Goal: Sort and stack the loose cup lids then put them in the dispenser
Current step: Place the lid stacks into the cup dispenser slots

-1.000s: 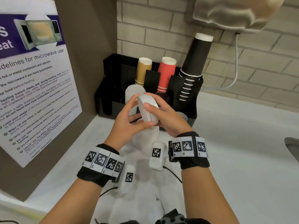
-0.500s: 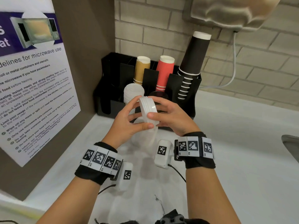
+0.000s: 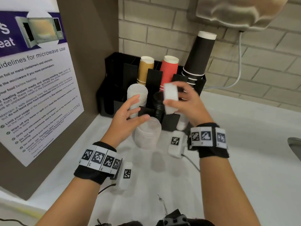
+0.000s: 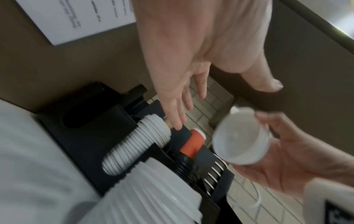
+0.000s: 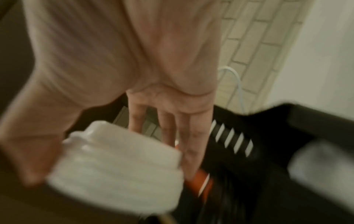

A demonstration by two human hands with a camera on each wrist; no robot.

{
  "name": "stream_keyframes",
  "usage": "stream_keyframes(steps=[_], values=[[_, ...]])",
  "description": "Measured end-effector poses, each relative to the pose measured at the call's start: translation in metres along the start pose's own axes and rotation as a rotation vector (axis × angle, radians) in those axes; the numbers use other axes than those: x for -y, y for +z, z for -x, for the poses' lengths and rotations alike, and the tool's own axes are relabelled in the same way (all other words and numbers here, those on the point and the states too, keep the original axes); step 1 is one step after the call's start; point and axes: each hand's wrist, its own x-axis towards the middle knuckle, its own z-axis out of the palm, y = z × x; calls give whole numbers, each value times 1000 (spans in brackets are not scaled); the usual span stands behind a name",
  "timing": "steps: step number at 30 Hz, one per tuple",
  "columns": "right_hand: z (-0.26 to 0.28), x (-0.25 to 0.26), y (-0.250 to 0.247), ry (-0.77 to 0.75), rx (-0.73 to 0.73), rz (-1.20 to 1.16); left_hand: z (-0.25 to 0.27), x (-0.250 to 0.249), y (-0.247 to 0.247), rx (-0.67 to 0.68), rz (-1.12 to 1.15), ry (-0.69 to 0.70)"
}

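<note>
Desk point(image 3: 244, 168): white, carrying a loose lid pile point(image 3: 147, 136) just before the dispenser.
Left hand point(image 3: 128, 118): fingers spread, holding nothing, hovering above that pile, likely to take it next.
Right hand point(image 3: 187, 105): thumb and fingers grip a short lid stack point(image 3: 170, 99) on edge, above the front slots.
Dispenser point(image 3: 112, 88): black, against the wall; one slot already holds white lids point(image 3: 136, 97).
</note>
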Motion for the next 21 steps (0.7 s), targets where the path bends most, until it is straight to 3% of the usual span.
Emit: stream_keyframes(steps=[2,4,12,21], values=[[-18,0,-23,-65,-163,147,1,0,-10,-82,-79,15],[-34,-4,-44,-75,-216,341,1,3,-18,-143,-129,21],[-55,-57,-58,152,106,986,5,3,-32,-179,-147,29],[-68,-55,-46,227,352,1272,7,4,-32,-166,-151,32]])
